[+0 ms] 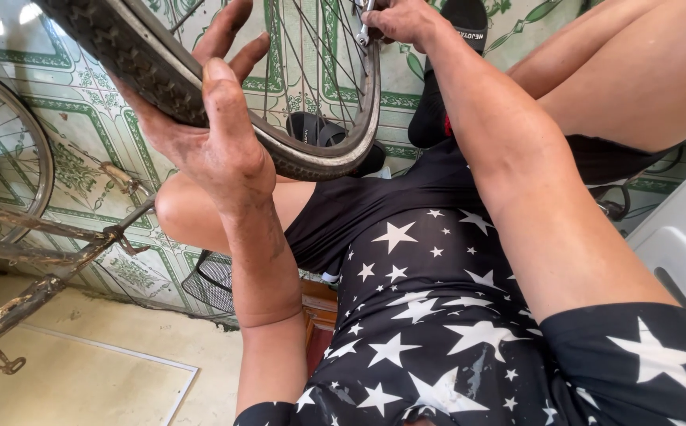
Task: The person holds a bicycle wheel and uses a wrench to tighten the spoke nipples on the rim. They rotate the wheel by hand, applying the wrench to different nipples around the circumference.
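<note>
Star-printed black fabric (437, 315) of the person's shirt and shorts fills the near view, below both forearms. Above it, the left hand (216, 126) cups the bicycle wheel (323, 150) from underneath, palm pressed to the black tyre (122, 55), fingers spread and curled loosely over the tread and rim, apparently to keep the wheel steady over the lap. Up and to the right of that hand, the right hand (402, 20) is closed around a small metal tool (365, 28) set against the rim's inner edge among the spokes (303, 63); the wheel seems tilted toward this hand so the rim is within reach. Beyond the wheel, below the right hand, lies a dark sandal (319, 130) on the patterned green tiles (67, 110). Left of the left hand stands a rusty bicycle frame (35, 252) with another wheel (11, 150).
</note>
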